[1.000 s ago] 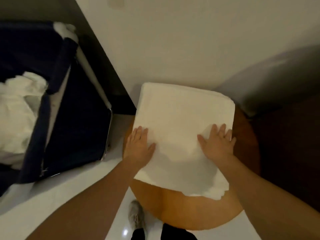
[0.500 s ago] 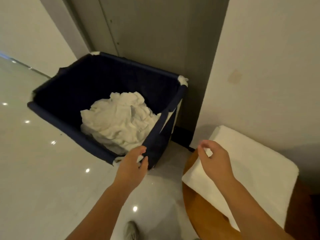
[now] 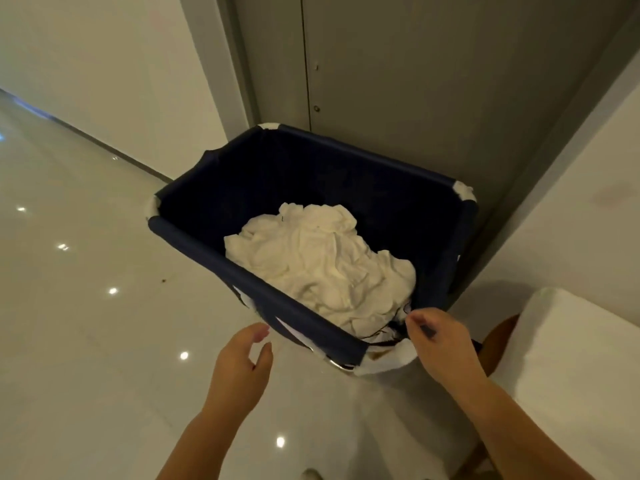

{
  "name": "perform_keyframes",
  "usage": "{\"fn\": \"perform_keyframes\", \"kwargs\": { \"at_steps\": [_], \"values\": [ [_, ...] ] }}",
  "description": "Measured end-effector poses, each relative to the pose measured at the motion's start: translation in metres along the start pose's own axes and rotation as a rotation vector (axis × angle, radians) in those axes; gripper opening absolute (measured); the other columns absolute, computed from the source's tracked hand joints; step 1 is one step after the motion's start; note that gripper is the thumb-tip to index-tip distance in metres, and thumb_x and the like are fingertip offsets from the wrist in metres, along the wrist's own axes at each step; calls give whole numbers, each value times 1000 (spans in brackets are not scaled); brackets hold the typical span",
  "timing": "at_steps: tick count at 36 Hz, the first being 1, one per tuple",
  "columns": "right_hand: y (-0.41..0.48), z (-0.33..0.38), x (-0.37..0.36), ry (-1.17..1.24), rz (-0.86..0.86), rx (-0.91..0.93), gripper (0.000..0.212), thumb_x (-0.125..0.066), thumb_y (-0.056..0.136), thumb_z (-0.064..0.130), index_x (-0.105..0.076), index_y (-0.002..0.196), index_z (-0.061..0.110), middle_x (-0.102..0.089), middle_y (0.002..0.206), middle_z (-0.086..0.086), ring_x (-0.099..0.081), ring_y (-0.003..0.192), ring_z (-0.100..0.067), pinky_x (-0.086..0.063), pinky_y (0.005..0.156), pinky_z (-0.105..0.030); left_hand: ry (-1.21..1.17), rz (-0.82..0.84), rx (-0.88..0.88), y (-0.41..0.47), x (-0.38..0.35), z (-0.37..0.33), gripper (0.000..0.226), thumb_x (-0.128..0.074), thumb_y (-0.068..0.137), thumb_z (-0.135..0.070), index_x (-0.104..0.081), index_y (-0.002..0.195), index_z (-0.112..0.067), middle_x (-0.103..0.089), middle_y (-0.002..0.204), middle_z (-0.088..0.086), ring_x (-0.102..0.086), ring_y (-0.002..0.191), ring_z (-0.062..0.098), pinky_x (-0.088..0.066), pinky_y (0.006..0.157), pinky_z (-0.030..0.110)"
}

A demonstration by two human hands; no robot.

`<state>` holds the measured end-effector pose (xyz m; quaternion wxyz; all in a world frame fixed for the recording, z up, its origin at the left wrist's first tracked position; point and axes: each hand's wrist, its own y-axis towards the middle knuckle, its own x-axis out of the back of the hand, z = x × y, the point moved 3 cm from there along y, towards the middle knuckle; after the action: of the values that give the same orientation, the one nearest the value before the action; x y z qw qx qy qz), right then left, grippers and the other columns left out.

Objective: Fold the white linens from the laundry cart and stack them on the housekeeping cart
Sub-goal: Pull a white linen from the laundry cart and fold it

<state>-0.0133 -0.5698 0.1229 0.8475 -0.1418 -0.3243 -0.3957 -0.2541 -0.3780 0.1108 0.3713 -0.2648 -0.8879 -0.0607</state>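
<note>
A dark blue laundry cart stands against a grey door, with a crumpled heap of white linens inside. My left hand hovers just outside the cart's near rim, fingers loosely curled, holding nothing. My right hand is at the cart's near right corner, fingers bent beside the rim; whether it touches fabric is unclear. A folded white linen lies on a round wooden table at the right edge.
Glossy white tiled floor spreads to the left and in front. A grey door and a white wall stand behind the cart and table. A shoe tip shows at the bottom.
My view turned left from the table to the laundry cart. Both hands left the folded linen and moved toward the cart's near rim; the right hand now sits at its corner.
</note>
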Motion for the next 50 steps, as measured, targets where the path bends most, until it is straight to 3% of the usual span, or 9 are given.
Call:
{"fn": "perform_keyframes", "kwargs": {
  "at_steps": [8, 18, 22, 26, 29, 34, 39, 44, 50],
  "values": [
    [25, 5, -28, 8, 10, -12, 8, -64, 89, 9, -71, 92, 11, -63, 85, 11, -57, 83, 11, -39, 68, 1, -29, 2, -6, 32, 6, 13, 29, -57, 94, -16, -60, 122, -22, -59, 114, -11, -52, 102, 5, -47, 91, 25],
    [93, -25, -52, 19, 20, -67, 8, -62, 91, 12, -70, 90, 12, -63, 84, 10, -59, 80, -2, -43, 68, -5, -17, 85, -86, 115, -20, -7, 27, -62, 91, -12, -61, 116, -22, -58, 101, -22, -53, 89, -15, -37, 74, -4],
    [130, -30, -57, 26, 34, -99, 10, -61, 91, 11, -69, 85, 12, -63, 80, 6, -58, 75, -2, -41, 66, -11, -17, 143, -79, 155, -33, -15, 25, -60, 92, -14, -61, 115, -24, -63, 106, -15, -60, 98, 0, -43, 80, 4],
    [161, -34, -65, 32, 74, -141, 11, -61, 91, 12, -67, 83, 16, -61, 80, 10, -57, 77, 2, -40, 65, -3, -36, 155, -74, 187, -44, -22, 30, -60, 92, -11, -61, 121, -17, -61, 106, -16, -58, 96, -6, -39, 77, -3],
    [181, -35, -74, 24, 102, -168, 9, -61, 91, 12, -70, 87, 10, -64, 84, 4, -57, 78, -1, -41, 70, -6, -8, 184, -90, 210, -52, -24, 31, -60, 90, -7, -62, 121, -12, -60, 104, -16, -58, 98, 1, -38, 79, -3],
    [220, -36, -99, 13, 149, -248, 11, -61, 91, 17, -69, 85, 12, -66, 85, 3, -61, 81, -10, -46, 74, -20, 29, 241, -108, 263, -60, -16, 30, -61, 90, -10, -62, 120, -12, -63, 107, -10, -61, 104, 12, -49, 92, 27],
    [266, -46, -149, 8, 222, -364, 16, -59, 92, 19, -70, 88, 9, -69, 89, -4, -63, 86, -17, -49, 79, -28, 67, 338, -128, 330, -72, 7, 30, -60, 92, -12, -60, 121, -15, -60, 106, -13, -53, 98, 3, -38, 83, 14],
    [322, -65, -214, -63, 296, -512, 20, -54, 93, 17, -69, 96, 4, -67, 100, -9, -61, 95, -23, -44, 83, -25, 100, 453, -152, 416, -92, 41, 30, -60, 91, -8, -60, 121, -13, -60, 106, -8, -50, 96, 4, -41, 90, 18],
    [388, -105, -295, -110, 290, -726, 24, -52, 95, 20, -67, 103, 4, -65, 113, -14, -58, 104, -28, -46, 89, -29, 163, 539, -270, 507, -119, 80, 31, -60, 89, -3, -62, 120, -7, -62, 105, -2, -53, 96, 8, -32, 85, 5]
  ]
}}
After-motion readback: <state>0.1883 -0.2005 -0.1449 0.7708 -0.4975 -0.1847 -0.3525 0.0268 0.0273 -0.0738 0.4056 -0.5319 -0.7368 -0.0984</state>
